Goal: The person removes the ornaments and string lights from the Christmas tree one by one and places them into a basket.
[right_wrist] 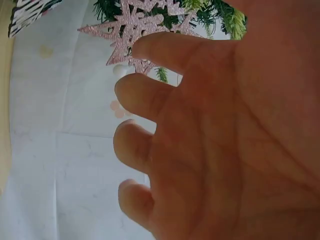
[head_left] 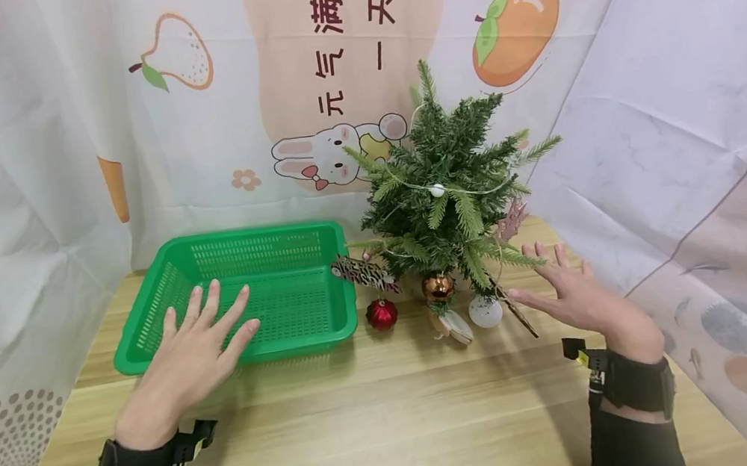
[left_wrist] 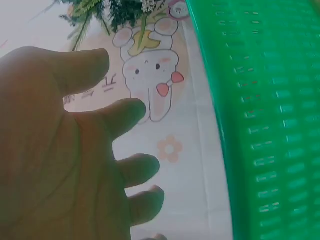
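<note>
Fingers spread and holding nothing, my left hand [head_left: 189, 356] hovers over the near left part of a green plastic basket [head_left: 345, 288]. My right hand [head_left: 575, 292], also spread and without anything in it, is to the right of a small artificial Christmas tree [head_left: 449, 173]. Low on the tree hang a red ball ornament [head_left: 381, 314], a copper ball [head_left: 438, 286], a white ball [head_left: 485, 311] and a patterned ornament [head_left: 365, 273]. A pink glitter snowflake ornament [right_wrist: 135, 30] shows beyond the fingers in the right wrist view. The tree's base is hidden by branches.
Basket and tree stand side by side on a wooden table [head_left: 391, 419]. Behind them hangs a printed curtain [head_left: 205, 167], and more fabric [head_left: 697, 157] closes off the right side. A string with white beads [head_left: 437, 191] loops across the branches.
</note>
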Demonstrator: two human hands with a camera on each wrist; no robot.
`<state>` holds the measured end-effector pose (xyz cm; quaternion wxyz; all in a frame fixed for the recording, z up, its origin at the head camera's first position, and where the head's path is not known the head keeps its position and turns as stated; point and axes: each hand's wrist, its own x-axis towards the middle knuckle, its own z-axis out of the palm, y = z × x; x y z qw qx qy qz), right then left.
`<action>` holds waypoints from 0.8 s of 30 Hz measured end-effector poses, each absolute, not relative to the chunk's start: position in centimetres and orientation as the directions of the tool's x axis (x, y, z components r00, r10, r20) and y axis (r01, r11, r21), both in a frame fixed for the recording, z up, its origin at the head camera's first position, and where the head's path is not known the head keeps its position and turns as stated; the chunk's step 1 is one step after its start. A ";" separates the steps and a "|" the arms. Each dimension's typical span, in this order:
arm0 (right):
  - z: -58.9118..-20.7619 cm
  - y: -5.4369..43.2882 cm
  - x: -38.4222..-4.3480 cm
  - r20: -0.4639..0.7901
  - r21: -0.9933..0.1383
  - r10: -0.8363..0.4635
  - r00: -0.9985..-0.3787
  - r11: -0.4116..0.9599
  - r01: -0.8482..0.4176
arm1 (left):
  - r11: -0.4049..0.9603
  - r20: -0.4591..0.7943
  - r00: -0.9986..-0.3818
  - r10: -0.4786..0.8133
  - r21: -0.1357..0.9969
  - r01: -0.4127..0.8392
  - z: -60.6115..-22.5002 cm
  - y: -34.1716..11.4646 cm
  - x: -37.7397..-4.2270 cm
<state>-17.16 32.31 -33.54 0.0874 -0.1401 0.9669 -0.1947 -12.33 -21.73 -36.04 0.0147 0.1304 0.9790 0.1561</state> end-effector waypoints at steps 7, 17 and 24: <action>-32.6 34.0 -16.8 -0.104 -0.420 -0.319 -0.942 0.873 -0.249 | 0.892 0.073 -0.933 0.352 0.277 0.358 -34.3 -19.5 -12.6; -28.0 35.5 -17.8 -0.078 -0.353 -0.362 -0.929 0.881 -0.314 | 0.671 0.392 -0.675 0.625 0.174 0.721 -31.6 -12.0 -13.8; -24.8 35.4 -19.8 0.099 -0.346 -0.338 -0.936 0.870 -0.350 | 0.501 0.496 -0.531 0.687 0.206 0.841 -30.0 -4.5 -15.1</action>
